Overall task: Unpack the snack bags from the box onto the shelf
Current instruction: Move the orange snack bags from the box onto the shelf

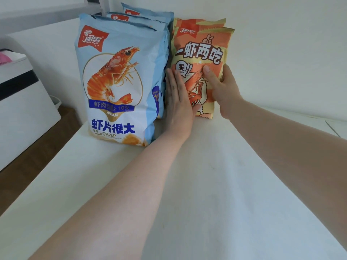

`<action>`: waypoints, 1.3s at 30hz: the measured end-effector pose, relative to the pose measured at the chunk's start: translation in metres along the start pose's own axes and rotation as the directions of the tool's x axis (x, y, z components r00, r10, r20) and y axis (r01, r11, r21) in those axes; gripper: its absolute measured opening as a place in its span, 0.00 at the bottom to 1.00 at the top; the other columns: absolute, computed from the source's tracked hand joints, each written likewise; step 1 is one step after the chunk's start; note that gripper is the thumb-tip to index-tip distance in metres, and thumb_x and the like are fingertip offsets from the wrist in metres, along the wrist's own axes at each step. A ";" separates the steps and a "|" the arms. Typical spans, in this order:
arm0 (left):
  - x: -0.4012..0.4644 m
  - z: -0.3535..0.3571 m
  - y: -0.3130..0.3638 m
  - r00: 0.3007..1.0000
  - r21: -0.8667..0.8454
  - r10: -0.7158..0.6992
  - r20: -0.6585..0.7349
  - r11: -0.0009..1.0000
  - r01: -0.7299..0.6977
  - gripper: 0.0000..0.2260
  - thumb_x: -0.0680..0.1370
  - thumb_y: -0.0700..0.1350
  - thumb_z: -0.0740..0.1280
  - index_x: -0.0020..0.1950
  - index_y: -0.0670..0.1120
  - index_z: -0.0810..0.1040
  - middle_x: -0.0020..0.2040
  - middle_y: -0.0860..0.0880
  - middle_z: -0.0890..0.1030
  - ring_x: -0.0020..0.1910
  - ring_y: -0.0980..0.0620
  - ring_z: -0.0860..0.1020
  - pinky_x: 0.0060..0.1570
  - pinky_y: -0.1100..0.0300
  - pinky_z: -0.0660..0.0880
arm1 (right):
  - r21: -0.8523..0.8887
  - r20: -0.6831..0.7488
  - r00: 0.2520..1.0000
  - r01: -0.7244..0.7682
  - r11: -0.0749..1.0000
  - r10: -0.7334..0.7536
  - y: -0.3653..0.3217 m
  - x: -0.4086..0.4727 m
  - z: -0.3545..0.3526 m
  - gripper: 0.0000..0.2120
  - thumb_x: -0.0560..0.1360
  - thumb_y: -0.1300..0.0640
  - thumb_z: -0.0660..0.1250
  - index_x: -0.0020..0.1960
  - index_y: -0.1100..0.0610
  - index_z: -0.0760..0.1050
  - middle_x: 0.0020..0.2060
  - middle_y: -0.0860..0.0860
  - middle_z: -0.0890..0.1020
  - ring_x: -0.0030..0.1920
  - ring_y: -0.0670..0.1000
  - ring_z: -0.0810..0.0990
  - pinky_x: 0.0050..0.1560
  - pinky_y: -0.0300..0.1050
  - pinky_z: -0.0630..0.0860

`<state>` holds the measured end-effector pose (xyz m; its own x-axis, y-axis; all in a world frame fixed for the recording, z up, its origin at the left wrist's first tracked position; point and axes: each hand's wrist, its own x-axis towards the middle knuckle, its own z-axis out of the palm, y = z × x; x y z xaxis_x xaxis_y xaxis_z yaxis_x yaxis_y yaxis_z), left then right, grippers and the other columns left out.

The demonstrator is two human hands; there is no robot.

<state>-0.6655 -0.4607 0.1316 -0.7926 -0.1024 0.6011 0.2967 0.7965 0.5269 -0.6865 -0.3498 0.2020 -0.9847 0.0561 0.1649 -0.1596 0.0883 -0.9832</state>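
Several light-blue shrimp-chip bags stand upright in a row on the white shelf. To their right stand orange shrimp snack bags, one behind the other. My right hand grips the front orange bag by its right edge, thumb across its face. My left hand lies flat with straight fingers against the orange bag's left side, in the gap next to the blue bags. The box is not in view.
A white wall rises behind the bags. At the left, below the shelf, stands a white cabinet with a black band on a brown floor. A pink thing lies on top of it.
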 end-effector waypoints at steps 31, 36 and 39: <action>-0.138 -0.169 0.107 0.925 -0.033 0.003 0.379 0.999 0.010 0.23 0.74 0.36 0.63 0.70 0.46 0.70 0.64 0.47 0.75 0.61 0.45 0.74 0.57 0.53 0.71 | -0.773 0.084 0.996 0.042 0.634 0.037 -0.041 -0.239 -0.078 0.23 0.75 0.54 0.71 0.68 0.51 0.73 0.63 0.49 0.76 0.62 0.50 0.75 0.60 0.50 0.74; -0.241 -0.255 0.141 0.890 -0.109 0.068 0.451 0.994 -0.021 0.23 0.73 0.36 0.64 0.68 0.45 0.72 0.62 0.48 0.77 0.59 0.45 0.76 0.58 0.52 0.72 | -0.777 0.027 1.000 0.019 0.630 0.003 -0.074 -0.391 -0.079 0.20 0.75 0.56 0.70 0.67 0.53 0.74 0.61 0.49 0.77 0.63 0.52 0.75 0.56 0.49 0.76; -0.309 -0.291 0.149 0.797 -0.122 0.202 0.570 0.979 -0.161 0.24 0.71 0.35 0.66 0.68 0.44 0.73 0.61 0.46 0.78 0.58 0.44 0.77 0.57 0.51 0.73 | -0.788 -0.061 0.998 -0.067 0.612 0.031 -0.072 -0.487 -0.075 0.20 0.75 0.58 0.69 0.66 0.53 0.75 0.61 0.50 0.77 0.62 0.54 0.76 0.52 0.51 0.77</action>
<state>-0.2211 -0.4833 0.1989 -0.8751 0.4187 0.2426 0.4829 0.7238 0.4929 -0.1901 -0.3085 0.1984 -0.9832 0.1190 0.1383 0.0233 0.8339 -0.5514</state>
